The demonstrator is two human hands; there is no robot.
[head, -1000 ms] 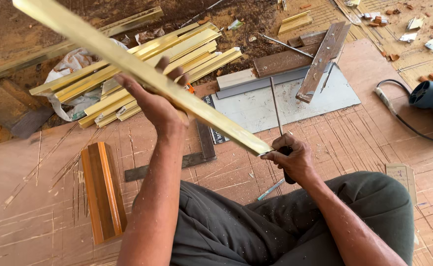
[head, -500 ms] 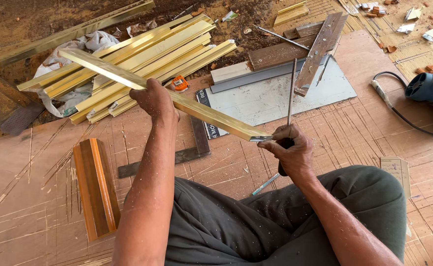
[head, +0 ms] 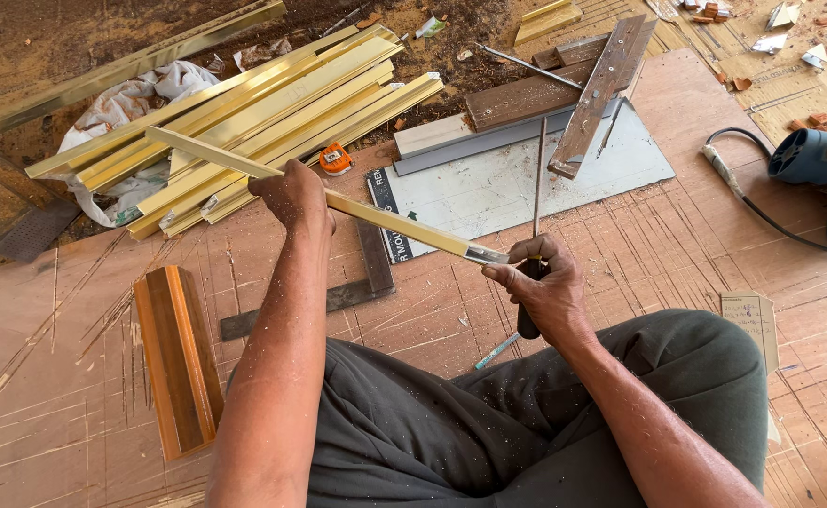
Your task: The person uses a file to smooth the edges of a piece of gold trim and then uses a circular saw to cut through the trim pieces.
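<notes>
The plywood floor (head: 695,254) fills most of the view, scored with cut lines and dusted with sawdust. At 11 o'clock a stack of gold-coloured trim strips (head: 272,113) lies slantwise, resting partly on a crumpled white sheet (head: 122,103). At 1 o'clock a grey metal plate (head: 517,183) lies flat, with a brown wooden batten (head: 526,94) and a grey bar (head: 597,89) crossing its upper edge. A blue power tool (head: 818,155) sits at 3 o'clock, its black cable trailing toward the plate. At 8 o'clock an orange-brown moulded wood block (head: 178,353) lies on the floor, and a dark steel square (head: 366,277) lies just beside the person's left forearm.

The single gold trim strip (head: 385,218) is held in the air near the centre, running from 10 o'clock down to its cut end by the right hand. The left hand (head: 293,196) has its grip clenched around the strip's middle. The right hand (head: 540,287) has its grip closed on the dark handle of a thin metal file (head: 537,183), which stands upright, its shaft touching the strip's cut end, thumb pressed near that end. A small orange tape measure (head: 336,158) lies at 12 o'clock by the stack.
</notes>
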